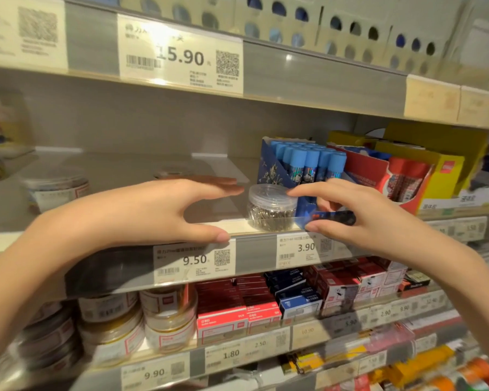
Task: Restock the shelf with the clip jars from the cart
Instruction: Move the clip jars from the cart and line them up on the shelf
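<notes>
**Two hands at the shelf, one clip jar between them**

A clear clip jar stands upright at the front edge of the shelf. It sits between the two hands. It is full of shiny metal clips and has a clear lid on top.

The left hand is just to the left of the jar. Its fingers are straight and spread flat, and they do not hold anything. The thumb rests on the front edge of the shelf, just above a price tag that says 9.50.

The right hand is just to the right of the jar. A fingertip touches the lid's edge. The thumb sits low, near the clear front strip of the shelf. The fingers are bent a little, but the hand does not grip the jar.

Behind the right hand stands a blue box of sticks with blue caps. Farther right of it is a red box. Far to the left of the left hand, another jar looks blurry. Below both hands, the next shelf down holds more jars and small red boxes.
</notes>
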`<state>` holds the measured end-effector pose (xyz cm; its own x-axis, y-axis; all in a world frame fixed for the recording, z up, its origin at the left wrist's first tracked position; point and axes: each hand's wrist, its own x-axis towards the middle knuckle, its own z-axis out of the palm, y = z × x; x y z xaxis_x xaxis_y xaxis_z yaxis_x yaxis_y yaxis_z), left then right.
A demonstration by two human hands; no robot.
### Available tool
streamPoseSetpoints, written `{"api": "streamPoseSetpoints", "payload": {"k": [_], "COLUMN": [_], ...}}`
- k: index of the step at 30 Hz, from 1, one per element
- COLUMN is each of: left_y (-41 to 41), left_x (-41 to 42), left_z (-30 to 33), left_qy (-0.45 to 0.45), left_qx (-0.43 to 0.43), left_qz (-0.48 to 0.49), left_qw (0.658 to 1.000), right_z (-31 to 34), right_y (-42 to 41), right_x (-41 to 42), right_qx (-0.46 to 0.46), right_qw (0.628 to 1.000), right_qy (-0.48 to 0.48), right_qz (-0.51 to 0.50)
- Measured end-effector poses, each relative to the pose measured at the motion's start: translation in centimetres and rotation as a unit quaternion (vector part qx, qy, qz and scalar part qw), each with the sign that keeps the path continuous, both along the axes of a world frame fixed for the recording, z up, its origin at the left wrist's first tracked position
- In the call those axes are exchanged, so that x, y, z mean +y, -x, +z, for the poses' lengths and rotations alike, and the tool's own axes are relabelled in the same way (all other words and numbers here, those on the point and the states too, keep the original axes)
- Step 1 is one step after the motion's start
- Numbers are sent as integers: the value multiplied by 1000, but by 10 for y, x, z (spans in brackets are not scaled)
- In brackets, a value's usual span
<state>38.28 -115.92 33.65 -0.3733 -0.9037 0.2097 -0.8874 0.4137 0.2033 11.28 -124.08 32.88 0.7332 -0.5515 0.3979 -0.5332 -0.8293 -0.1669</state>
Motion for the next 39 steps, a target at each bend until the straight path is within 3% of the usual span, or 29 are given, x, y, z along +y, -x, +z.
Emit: {"api": "streamPoseSetpoints", "payload": {"k": [11,26,31,39], "left_y": [-31,-85,-103,-126], "left_x": [27,91,107,123], "left_z": [-3,-12,-18,-33], "left_qy": [-12,85,99,235], "left_qx": [-31,-42,-29,-102], "left_qz": [75,177,220,277], "left_qw": [997,980,970,926], "right_z": [20,40,46,44], "right_y": [-24,-146,-189,-244], "right_x": [6,9,15,10], "right_qx": [-8,87,141,159], "right_qw": [999,984,968,958], "right_qy": [37,10,-44,-8], "right_qz": [18,157,201,238]}}
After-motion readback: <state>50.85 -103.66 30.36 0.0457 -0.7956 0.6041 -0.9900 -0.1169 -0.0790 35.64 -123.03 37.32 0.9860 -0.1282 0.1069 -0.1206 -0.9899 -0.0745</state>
